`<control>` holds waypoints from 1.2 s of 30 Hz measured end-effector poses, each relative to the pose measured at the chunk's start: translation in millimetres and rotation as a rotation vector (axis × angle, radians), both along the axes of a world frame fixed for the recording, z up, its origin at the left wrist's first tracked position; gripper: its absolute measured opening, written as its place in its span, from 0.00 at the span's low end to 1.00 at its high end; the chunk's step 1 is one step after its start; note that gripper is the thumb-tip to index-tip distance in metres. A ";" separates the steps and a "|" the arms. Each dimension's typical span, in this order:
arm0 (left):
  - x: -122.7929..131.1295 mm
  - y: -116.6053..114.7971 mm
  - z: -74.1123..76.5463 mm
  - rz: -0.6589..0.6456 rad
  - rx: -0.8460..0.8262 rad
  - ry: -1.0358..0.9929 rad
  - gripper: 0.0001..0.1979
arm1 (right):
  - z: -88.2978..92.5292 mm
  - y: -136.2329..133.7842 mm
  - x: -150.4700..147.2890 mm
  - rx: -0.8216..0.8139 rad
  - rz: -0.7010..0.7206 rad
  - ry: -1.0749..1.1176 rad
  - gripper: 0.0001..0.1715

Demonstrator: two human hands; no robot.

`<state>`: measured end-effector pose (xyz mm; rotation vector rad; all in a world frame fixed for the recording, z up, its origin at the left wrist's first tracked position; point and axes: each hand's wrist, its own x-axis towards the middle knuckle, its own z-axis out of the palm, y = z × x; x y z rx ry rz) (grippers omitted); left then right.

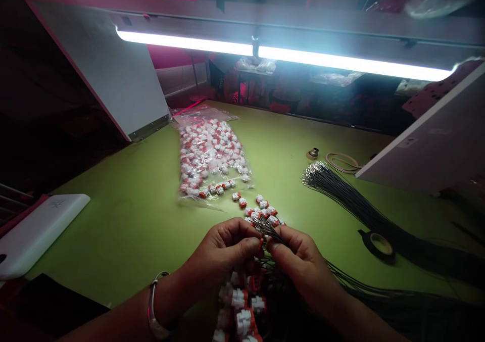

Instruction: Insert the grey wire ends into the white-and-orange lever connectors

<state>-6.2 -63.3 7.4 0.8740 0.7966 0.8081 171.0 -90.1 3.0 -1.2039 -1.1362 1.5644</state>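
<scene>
My left hand [231,246] is closed in a pinch, with a small orange and white plastic connector [261,243] at its fingertips, partly hidden by the thumb. Close beside it, my right hand [303,256] grips a bunch of thin black wires [268,226] whose bare metal ends fan out toward the left fingers. Below the hands hang several orange and white connectors [244,319] on dark wires. Loose connectors [261,212] lie on the table just past my fingertips. Shadow hides where the wires run under my hands.
A clear plastic bag [212,150] full of connectors lies on the green table [140,215]. To the right are a long black wire bundle [337,190], a tape roll [381,244], tan rings [343,162] and a small metal piece [313,152]. A white slab [53,221] sits left.
</scene>
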 end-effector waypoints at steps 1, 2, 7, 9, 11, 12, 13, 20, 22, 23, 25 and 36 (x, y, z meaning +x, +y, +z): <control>0.0 0.0 -0.1 -0.001 -0.004 -0.005 0.11 | -0.8 -0.3 0.6 0.036 0.007 -0.020 0.16; 0.2 -0.1 -0.3 -0.001 -0.007 -0.009 0.11 | -1.8 -0.9 0.8 0.066 0.011 -0.031 0.16; 1.4 -2.2 -1.8 -0.012 0.012 -0.015 0.12 | -7.0 -6.0 -2.5 0.094 -0.010 -0.036 0.16; 1.8 -3.3 -2.3 -0.036 0.022 -0.009 0.12 | -7.5 -6.9 -3.6 0.078 -0.015 -0.010 0.14; 1.8 -4.0 -2.5 -0.049 0.025 0.000 0.11 | -6.9 -6.5 -3.3 0.067 -0.005 0.008 0.13; 1.7 -4.0 -2.6 -0.041 0.024 0.000 0.11 | -6.4 -6.0 -2.8 0.064 0.001 0.006 0.13; 1.4 -3.8 -2.8 -0.028 0.022 -0.002 0.11 | -5.8 -5.4 -2.0 0.066 0.010 -0.004 0.13; 1.2 -4.1 -6.3 -0.015 -0.005 -0.027 0.12 | -9.8 -8.8 -0.9 0.231 0.001 -0.175 0.15; 2.5 -5.5 -7.2 -0.017 -0.013 -0.017 0.13 | -12.2 -10.4 -3.0 0.275 -0.018 -0.204 0.16; 3.1 -6.1 -7.5 -0.018 -0.014 -0.011 0.13 | -13.1 -10.9 -3.9 0.293 -0.030 -0.213 0.16; 3.9 -6.7 -7.9 -0.013 -0.006 -0.003 0.13 | -14.0 -10.8 -4.7 0.303 -0.038 -0.218 0.15; 2.4 -6.9 -9.8 0.001 -0.021 -0.010 0.14 | -13.3 -11.1 -4.4 0.401 -0.023 -0.302 0.14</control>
